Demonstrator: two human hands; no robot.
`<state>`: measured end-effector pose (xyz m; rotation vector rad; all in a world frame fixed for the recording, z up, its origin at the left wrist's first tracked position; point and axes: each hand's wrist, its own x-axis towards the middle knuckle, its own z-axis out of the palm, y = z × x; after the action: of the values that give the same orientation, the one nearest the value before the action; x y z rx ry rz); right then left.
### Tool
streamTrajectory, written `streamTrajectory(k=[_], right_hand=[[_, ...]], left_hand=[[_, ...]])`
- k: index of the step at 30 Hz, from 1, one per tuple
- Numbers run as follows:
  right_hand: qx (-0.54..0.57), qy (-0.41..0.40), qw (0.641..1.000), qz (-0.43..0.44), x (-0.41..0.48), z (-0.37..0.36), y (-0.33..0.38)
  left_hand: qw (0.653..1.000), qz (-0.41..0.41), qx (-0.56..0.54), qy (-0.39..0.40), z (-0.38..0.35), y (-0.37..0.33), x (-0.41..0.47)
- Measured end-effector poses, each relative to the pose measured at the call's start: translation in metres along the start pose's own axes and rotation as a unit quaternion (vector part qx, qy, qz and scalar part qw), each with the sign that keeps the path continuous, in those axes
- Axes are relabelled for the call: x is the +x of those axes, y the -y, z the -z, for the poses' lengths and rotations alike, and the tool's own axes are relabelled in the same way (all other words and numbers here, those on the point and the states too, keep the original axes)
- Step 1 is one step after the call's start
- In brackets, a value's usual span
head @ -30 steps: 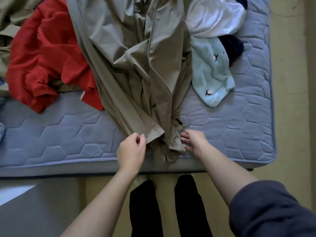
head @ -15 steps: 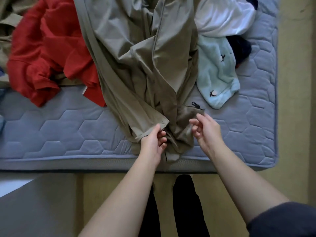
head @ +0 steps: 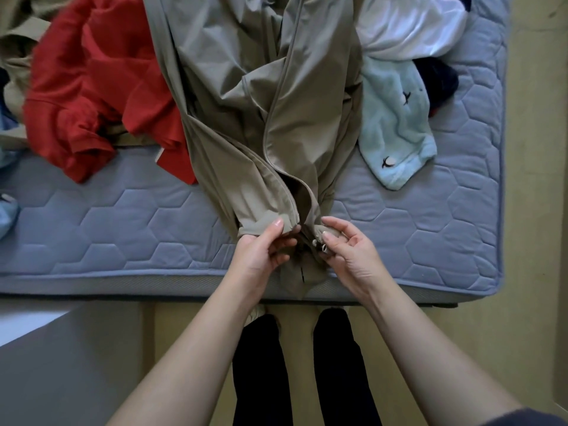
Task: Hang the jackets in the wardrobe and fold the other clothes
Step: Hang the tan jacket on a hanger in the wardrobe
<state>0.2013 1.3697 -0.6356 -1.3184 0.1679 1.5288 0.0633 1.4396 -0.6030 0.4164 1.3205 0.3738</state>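
Lying down the middle of the bed [head: 123, 235], the jacket [head: 233, 87] ran from 12 o'clock to its hem at the near edge, at 6 o'clock. The left hand [head: 258, 253] pinched one hem corner, thumb on top, fingers [head: 279, 245] curled beneath. The right hand [head: 350, 256], just beside it at 3 o'clock, pinched the other front edge by the zip pull [head: 319, 245]. A red top [head: 92, 96] lay at 10 o'clock of the hands, a pale blue cloth [head: 396, 127] at 2 o'clock.

Bare forearms reach forward, left grip [head: 261, 250] and right grip [head: 349, 255] pinching the jacket [head: 307, 118], seemingly almost touching.
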Motion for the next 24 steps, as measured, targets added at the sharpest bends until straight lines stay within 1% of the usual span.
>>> streamTrajectory(k=[3,5,6,8,9,10,13,17,21,24], right_hand=[[-0.007,0.013,1.0,-0.013,-0.007,-0.009,-0.001],[-0.036,0.009,0.999,-0.024,-0.011,-0.014,0.0],[-0.077,0.008,0.997,-0.023,-0.012,-0.016,0.002],[-0.212,0.007,0.977,-0.007,-0.014,-0.02,0.004],[-0.26,0.004,0.966,0.003,-0.015,-0.021,0.005],[-0.282,0.0,0.959,0.011,-0.015,-0.022,0.004],[-0.299,-0.023,0.953,0.05,-0.014,-0.025,0.001],[-0.375,-0.036,0.919,0.115,-0.011,-0.029,-0.005],[-0.401,-0.024,0.908,0.121,-0.009,-0.035,-0.008],[-0.421,-0.022,0.899,0.119,-0.008,-0.037,-0.009]], left_hand=[[0.999,-0.03,0.015,0.025,-0.001,-0.008,-0.006],[0.998,-0.051,0.03,0.022,-0.002,-0.012,-0.008],[0.997,-0.062,0.034,0.018,-0.001,-0.014,-0.008],[0.996,-0.074,0.038,0.01,0.001,-0.016,-0.008],[0.996,-0.076,0.042,0.009,0.003,-0.017,-0.008],[0.996,-0.074,0.045,0.009,0.005,-0.018,-0.008],[0.997,-0.054,0.045,0.016,0.011,-0.016,-0.008],[0.999,-0.035,0.03,0.024,0.015,-0.014,-0.007],[0.999,-0.041,0.005,-0.023,0.02,-0.017,-0.003],[0.998,-0.035,0.009,-0.06,0.027,-0.019,0.001]])
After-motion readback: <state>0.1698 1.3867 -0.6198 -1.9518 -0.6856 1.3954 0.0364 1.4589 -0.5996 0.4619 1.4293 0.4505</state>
